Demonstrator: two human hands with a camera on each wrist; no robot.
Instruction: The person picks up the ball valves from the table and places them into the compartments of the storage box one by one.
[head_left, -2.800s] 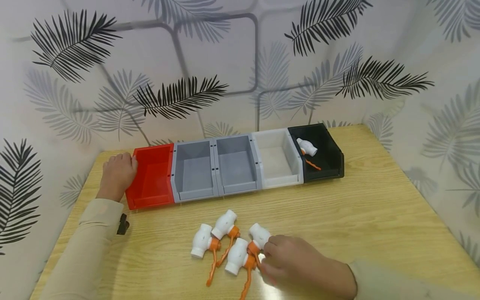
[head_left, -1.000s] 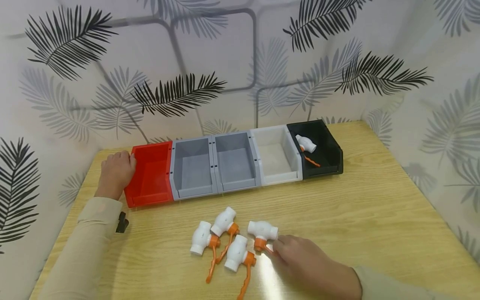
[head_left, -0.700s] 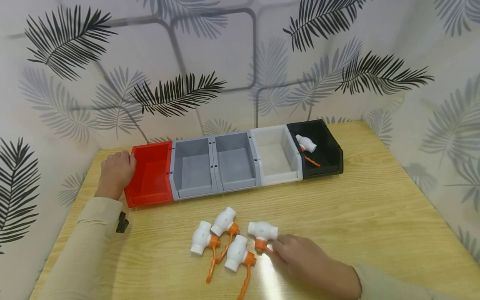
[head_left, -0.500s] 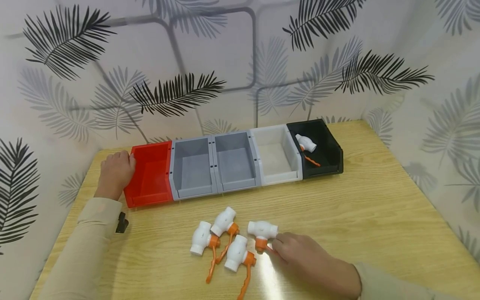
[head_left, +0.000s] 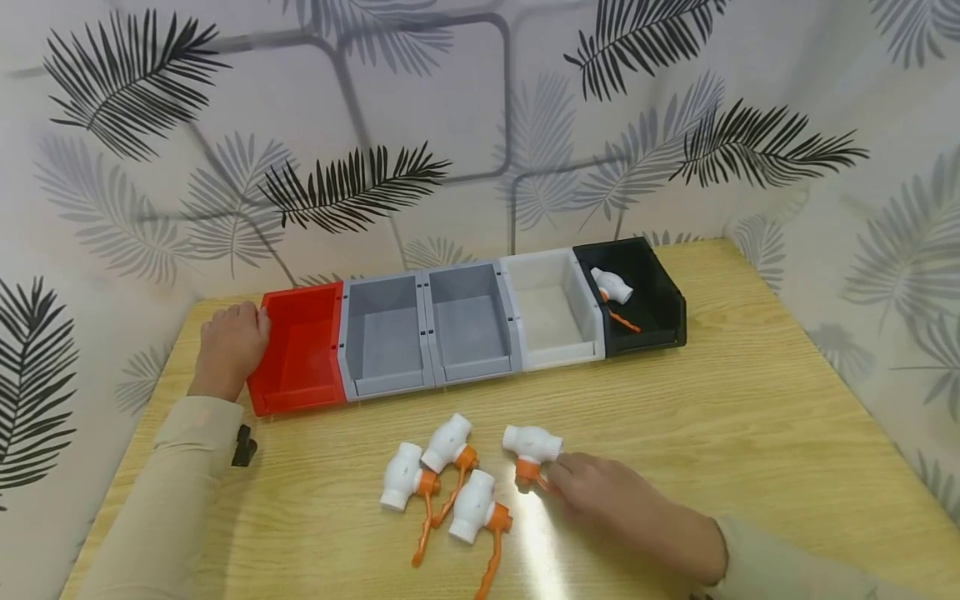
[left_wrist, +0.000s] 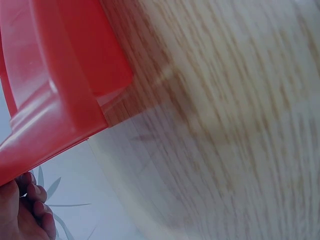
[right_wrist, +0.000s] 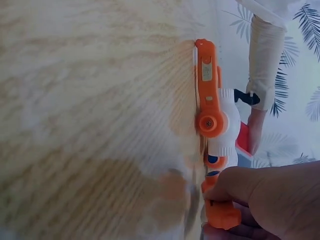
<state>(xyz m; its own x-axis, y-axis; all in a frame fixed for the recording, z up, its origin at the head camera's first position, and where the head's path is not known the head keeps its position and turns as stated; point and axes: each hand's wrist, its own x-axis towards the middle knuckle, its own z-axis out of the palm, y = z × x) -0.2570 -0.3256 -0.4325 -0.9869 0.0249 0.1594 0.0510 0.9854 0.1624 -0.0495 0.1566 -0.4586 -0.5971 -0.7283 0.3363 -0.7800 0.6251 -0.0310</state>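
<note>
My right hand (head_left: 611, 500) pinches the orange handle of a white ball valve (head_left: 532, 444) on the wooden table; in the right wrist view the thumb lies against that orange handle (right_wrist: 222, 215), and other fingers are partly hidden. Three more white valves with orange levers lie to its left: one valve (head_left: 402, 477), a second valve (head_left: 447, 443) and a nearer valve (head_left: 473, 507). My left hand (head_left: 232, 342) grips the outer side of the red bin (head_left: 303, 350); the left wrist view shows curled fingers (left_wrist: 37, 200) at the bin's rim.
Joined to the red bin stand two grey bins (head_left: 386, 333), a white bin (head_left: 551, 312) and a black bin (head_left: 663, 308). Inside the black bin lies another white valve (head_left: 613, 286). A leaf-patterned wall (head_left: 450, 108) rises behind the table (head_left: 750, 433).
My right hand has turned its valve so the white body lies crosswise, apart from the others, then shifted it slightly away and right. The left hand stays on the red bin.
</note>
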